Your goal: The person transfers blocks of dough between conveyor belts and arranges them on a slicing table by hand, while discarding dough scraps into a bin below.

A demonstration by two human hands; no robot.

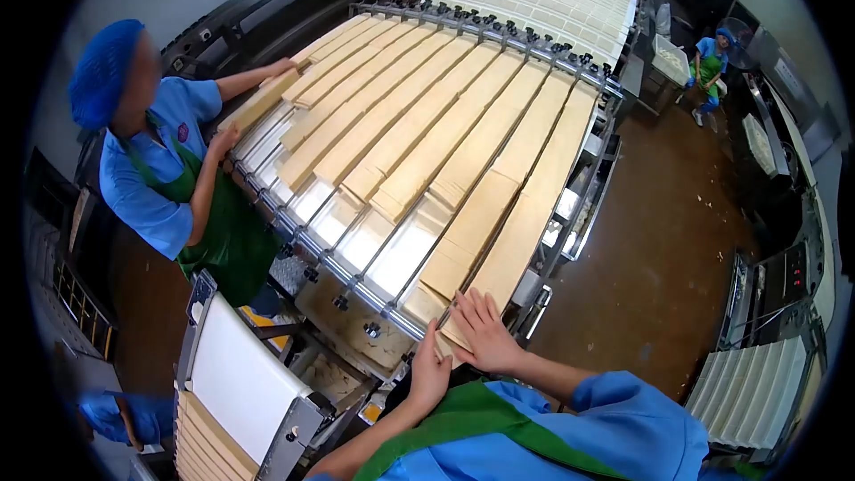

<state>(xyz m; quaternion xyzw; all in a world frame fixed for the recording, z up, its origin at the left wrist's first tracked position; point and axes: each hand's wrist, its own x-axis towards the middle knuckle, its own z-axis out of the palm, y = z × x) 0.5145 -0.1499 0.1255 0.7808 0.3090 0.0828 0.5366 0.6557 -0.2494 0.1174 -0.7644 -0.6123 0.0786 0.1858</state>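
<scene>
At the near end of the right-hand lanes, my right hand (485, 334) lies on top of a long strip of pale yellow layered sheets (548, 187), its fingers stretched out. Just left of it, my left hand (430, 367) is closed around the near end of that strip, thumb up; its other fingers are partly hidden. Beside the strip, in the neighbouring lane, lies a shorter stack of the same sheets (468, 232). Several more such strips run side by side over the shiny metal table (405, 254), parted by thin dividers.
Across the table a co-worker (169, 151) in a blue cap holds another strip. A white conveyor belt (240, 370) carries stacked strips at lower left. A metal rail (338, 276) edges the table. White pieces (534, 0) cover the far belt. Another person (710, 71) sits at far right.
</scene>
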